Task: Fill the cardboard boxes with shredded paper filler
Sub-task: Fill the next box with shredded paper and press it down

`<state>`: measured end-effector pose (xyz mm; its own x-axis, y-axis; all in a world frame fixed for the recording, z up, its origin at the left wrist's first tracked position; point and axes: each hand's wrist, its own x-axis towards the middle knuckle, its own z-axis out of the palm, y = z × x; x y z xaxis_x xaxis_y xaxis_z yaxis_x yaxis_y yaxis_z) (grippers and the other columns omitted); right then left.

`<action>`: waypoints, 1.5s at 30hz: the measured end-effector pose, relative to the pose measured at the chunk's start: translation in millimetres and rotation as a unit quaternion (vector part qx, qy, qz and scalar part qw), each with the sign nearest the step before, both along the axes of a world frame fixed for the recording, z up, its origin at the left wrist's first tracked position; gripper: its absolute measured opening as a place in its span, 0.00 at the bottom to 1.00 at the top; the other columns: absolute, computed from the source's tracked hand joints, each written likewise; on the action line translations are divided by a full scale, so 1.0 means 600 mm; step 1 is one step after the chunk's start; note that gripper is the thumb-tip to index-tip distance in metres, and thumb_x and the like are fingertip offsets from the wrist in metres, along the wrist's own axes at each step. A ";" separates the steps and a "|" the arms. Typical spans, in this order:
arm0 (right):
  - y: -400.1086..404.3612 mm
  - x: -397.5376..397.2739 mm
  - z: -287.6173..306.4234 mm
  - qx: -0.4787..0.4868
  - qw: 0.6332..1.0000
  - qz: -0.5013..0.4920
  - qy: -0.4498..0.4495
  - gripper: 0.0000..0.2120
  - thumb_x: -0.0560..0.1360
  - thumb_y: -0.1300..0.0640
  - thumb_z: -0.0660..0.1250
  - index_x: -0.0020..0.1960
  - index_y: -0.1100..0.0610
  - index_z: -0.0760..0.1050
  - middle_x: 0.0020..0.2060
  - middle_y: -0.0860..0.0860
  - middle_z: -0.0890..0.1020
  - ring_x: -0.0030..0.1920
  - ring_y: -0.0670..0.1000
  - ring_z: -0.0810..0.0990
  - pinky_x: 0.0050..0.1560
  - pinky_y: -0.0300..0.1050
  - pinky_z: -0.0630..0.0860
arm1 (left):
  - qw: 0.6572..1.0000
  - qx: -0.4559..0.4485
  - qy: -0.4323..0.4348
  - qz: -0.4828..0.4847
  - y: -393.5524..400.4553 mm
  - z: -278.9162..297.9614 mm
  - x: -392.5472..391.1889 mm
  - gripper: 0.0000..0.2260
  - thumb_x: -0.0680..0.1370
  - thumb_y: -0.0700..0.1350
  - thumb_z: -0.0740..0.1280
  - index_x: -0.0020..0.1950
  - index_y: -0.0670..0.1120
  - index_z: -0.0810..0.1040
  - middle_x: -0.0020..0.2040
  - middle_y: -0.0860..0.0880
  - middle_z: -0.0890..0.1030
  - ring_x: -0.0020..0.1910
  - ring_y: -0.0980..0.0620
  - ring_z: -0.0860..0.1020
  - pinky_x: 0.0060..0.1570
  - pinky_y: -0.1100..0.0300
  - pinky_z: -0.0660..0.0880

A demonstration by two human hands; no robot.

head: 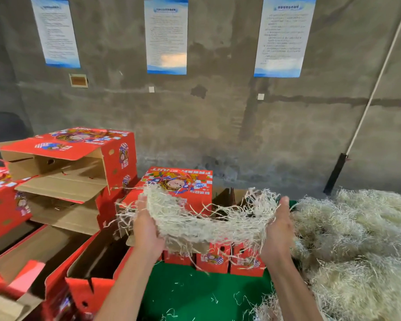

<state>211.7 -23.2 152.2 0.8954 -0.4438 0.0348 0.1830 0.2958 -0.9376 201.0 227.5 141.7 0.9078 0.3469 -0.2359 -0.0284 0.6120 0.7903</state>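
Both hands, left hand (146, 230) and right hand (278, 230), cup a sagging wad of shredded paper filler (206, 221) between them, fingers loosely curled round its ends, directly over the open red fruit box (218, 258), likely to drop it in.

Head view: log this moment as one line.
left hand: holds filler | right hand: holds filler | shredded paper: stretched between hands above red box | pile: right

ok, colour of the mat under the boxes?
Green mat, with stray pale shreds on it; the head view shows it, between the forearms.
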 end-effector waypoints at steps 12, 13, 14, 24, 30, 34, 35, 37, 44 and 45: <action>0.117 -0.006 -0.047 -0.345 0.924 -0.028 -0.161 0.14 0.83 0.36 0.51 0.52 0.43 0.69 0.47 0.41 0.74 0.50 0.45 0.74 0.51 0.45 0.72 | 0.980 0.118 0.075 -0.139 -0.129 -0.043 -0.024 0.20 0.85 0.42 0.57 0.77 0.51 0.61 0.70 0.40 0.73 0.64 0.40 0.75 0.56 0.53 0.74; 0.114 -0.007 -0.053 -0.351 0.927 -0.039 -0.130 0.18 0.81 0.32 0.51 0.56 0.44 0.69 0.50 0.42 0.75 0.53 0.46 0.75 0.54 0.47 0.73 | 0.979 0.123 0.070 -0.150 -0.134 -0.041 -0.030 0.17 0.86 0.45 0.56 0.75 0.52 0.64 0.68 0.41 0.75 0.62 0.43 0.76 0.54 0.59 0.74; 0.111 -0.006 -0.058 -0.314 0.945 -0.006 -0.093 0.23 0.78 0.28 0.52 0.57 0.45 0.70 0.51 0.44 0.78 0.54 0.48 0.77 0.55 0.49 0.75 | 0.977 0.139 0.059 -0.153 -0.136 -0.039 -0.033 0.12 0.85 0.49 0.56 0.69 0.52 0.68 0.64 0.43 0.78 0.59 0.46 0.77 0.53 0.63 0.76; 0.111 -0.016 -0.049 -0.318 0.945 -0.003 -0.078 0.25 0.79 0.29 0.54 0.44 0.50 0.70 0.36 0.47 0.79 0.38 0.49 0.78 0.43 0.50 0.77 | 0.957 0.276 -0.065 -0.057 -0.170 -0.041 -0.034 0.29 0.70 0.76 0.64 0.67 0.65 0.73 0.63 0.64 0.79 0.62 0.66 0.75 0.67 0.53 0.71; 0.144 -0.036 -0.058 -0.170 0.984 0.057 -0.026 0.16 0.84 0.44 0.59 0.47 0.53 0.77 0.39 0.47 0.81 0.41 0.47 0.78 0.46 0.50 0.75 | 0.963 0.249 -0.089 -0.054 -0.195 -0.036 -0.038 0.18 0.73 0.72 0.65 0.59 0.68 0.77 0.57 0.65 0.82 0.58 0.65 0.79 0.60 0.61 0.75; 0.087 -0.030 -0.039 -0.154 0.981 0.113 -0.035 0.20 0.80 0.39 0.64 0.33 0.47 0.76 0.24 0.41 0.71 0.26 0.41 0.67 0.31 0.37 0.67 | 0.969 0.228 -0.012 -0.097 -0.166 -0.038 -0.030 0.33 0.61 0.79 0.68 0.60 0.64 0.78 0.55 0.62 0.82 0.52 0.62 0.79 0.56 0.55 0.77; 0.057 -0.022 -0.036 -0.148 0.982 0.116 -0.012 0.21 0.79 0.40 0.65 0.32 0.50 0.73 0.22 0.43 0.66 0.24 0.44 0.62 0.29 0.41 0.62 | 0.970 0.229 -0.004 -0.087 -0.142 -0.030 -0.023 0.26 0.62 0.77 0.70 0.51 0.63 0.81 0.48 0.63 0.82 0.44 0.64 0.78 0.51 0.56 0.75; 0.038 -0.011 -0.038 -0.121 0.989 0.084 0.010 0.21 0.78 0.40 0.67 0.35 0.54 0.68 0.24 0.47 0.61 0.25 0.48 0.56 0.29 0.45 0.54 | 0.983 0.178 0.006 -0.043 -0.115 -0.020 -0.010 0.22 0.65 0.71 0.73 0.34 0.54 0.77 0.34 0.53 0.77 0.34 0.54 0.72 0.41 0.56 0.69; 0.044 -0.007 -0.050 -0.048 0.998 0.037 0.003 0.24 0.82 0.45 0.63 0.37 0.65 0.70 0.24 0.58 0.66 0.25 0.49 0.55 0.21 0.40 0.55 | 0.987 0.158 0.033 -0.029 -0.112 -0.039 -0.002 0.20 0.75 0.60 0.71 0.30 0.53 0.68 0.28 0.51 0.72 0.28 0.52 0.69 0.39 0.54 0.68; 0.025 -0.002 -0.049 -0.044 0.999 0.017 -0.001 0.24 0.82 0.44 0.62 0.35 0.61 0.67 0.23 0.53 0.62 0.25 0.49 0.54 0.22 0.40 0.53 | 0.990 0.136 0.027 0.007 -0.090 -0.028 0.004 0.23 0.73 0.62 0.72 0.28 0.53 0.65 0.23 0.53 0.65 0.25 0.53 0.62 0.36 0.55 0.64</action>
<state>210.4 -8.1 123.0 0.9096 -0.4088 0.0740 0.1761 0.2181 -0.9599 203.2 173.2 125.1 0.8913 0.4160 -0.1804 0.0123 0.3757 0.9267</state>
